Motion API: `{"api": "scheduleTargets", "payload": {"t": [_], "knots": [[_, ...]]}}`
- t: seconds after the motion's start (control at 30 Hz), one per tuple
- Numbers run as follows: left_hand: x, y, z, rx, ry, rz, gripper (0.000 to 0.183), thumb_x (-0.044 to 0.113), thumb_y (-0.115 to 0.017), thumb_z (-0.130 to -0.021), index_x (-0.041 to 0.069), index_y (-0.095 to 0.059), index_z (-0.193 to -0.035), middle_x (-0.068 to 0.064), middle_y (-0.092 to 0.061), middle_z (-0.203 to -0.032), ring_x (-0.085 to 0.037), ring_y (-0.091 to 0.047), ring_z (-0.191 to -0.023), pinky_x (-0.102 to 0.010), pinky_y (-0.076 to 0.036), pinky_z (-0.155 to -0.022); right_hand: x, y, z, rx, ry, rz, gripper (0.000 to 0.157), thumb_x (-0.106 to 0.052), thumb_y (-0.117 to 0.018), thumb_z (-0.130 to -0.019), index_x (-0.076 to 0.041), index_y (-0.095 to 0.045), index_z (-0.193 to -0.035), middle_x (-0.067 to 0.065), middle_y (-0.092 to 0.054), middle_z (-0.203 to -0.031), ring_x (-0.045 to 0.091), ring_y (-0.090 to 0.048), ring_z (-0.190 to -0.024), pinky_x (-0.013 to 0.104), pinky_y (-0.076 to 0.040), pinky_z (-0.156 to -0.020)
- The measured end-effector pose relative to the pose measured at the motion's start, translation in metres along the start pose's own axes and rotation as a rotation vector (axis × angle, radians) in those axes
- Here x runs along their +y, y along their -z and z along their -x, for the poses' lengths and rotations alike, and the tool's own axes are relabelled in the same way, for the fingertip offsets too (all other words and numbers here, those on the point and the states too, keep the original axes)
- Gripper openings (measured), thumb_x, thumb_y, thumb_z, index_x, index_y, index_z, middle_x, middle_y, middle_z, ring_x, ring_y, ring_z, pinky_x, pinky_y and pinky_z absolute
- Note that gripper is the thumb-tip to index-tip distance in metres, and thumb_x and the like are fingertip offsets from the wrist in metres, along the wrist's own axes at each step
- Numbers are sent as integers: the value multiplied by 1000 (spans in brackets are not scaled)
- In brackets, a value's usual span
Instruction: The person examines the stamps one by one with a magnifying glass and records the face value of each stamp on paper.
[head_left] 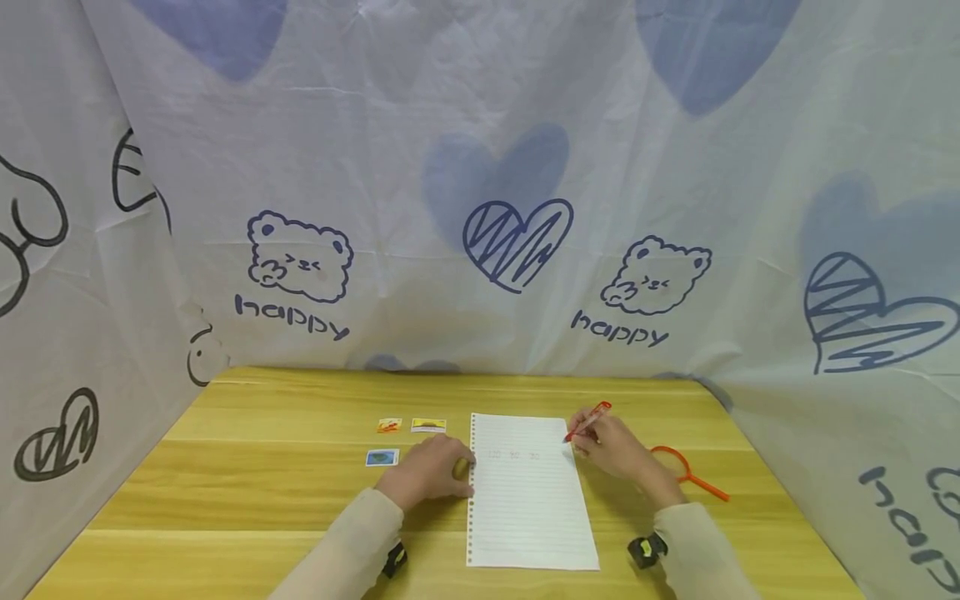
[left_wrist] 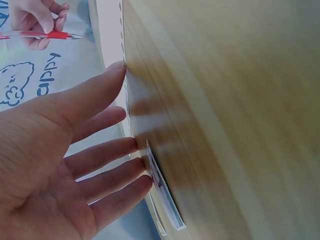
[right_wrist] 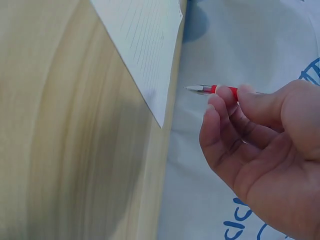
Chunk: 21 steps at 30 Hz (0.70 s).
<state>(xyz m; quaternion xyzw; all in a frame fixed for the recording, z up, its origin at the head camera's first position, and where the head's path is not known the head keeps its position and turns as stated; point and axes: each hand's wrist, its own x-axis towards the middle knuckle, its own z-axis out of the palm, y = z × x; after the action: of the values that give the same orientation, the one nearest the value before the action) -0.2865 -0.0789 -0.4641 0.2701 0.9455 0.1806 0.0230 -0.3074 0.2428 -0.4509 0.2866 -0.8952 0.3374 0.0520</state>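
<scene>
A lined sheet of paper (head_left: 534,517) with holes along its left edge lies on the wooden table. Faint reddish marks run across its upper part. My left hand (head_left: 427,471) is at the sheet's left edge, thumb and fingers spread and nearly straight, as the left wrist view also shows. Between thumb and fingers, my right hand (head_left: 613,448) pinches a red pen (right_wrist: 226,92) with a clear tip section. The pen's tip points down-left near the sheet's upper right edge; in the right wrist view it is raised off the paper.
Left of the sheet lie three small picture cards like stamps: a red-yellow card (head_left: 389,425), a yellow card (head_left: 429,425) and a blue card (head_left: 382,457). An orange-red magnifying glass (head_left: 707,487) lies beside the right forearm. A printed white cloth (head_left: 405,275) hangs behind the table.
</scene>
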Motion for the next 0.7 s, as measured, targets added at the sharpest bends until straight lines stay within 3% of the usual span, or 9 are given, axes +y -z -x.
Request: {"api": "scheduleTargets", "payload": {"t": [0.2, 0.4, 0.7], "knots": [[0, 1, 0, -3, 11, 8, 44, 27, -90, -79, 8, -77, -116, -8, -76, -124, -30, -69, -116, -47, -58, -98, -7, -4, -2, -3, -71, -26, 6, 1, -63, -97, -2, -62, -101, 5, -64, -79, 2, -52, -68, 19, -48, -58], [0, 0, 1, -9, 21, 12, 43, 28, -90, -80, 9, -77, -117, -8, -75, -124, -31, -68, -117, -49, -56, -100, -12, -13, -6, -14, -84, -103, 7, -7, -66, -99, -2, -62, -99, 9, -68, -83, 4, -59, -70, 19, -54, -61], [2, 0, 1, 0, 18, 10, 42, 27, -89, -80, 9, -77, -116, -8, -75, -125, -31, -68, -116, -49, -57, -98, -17, -27, -15, -92, -134, -202, 16, -13, -67, -98, 2, -67, -103, 10, -71, -81, 5, -61, -67, 19, -54, -61]]}}
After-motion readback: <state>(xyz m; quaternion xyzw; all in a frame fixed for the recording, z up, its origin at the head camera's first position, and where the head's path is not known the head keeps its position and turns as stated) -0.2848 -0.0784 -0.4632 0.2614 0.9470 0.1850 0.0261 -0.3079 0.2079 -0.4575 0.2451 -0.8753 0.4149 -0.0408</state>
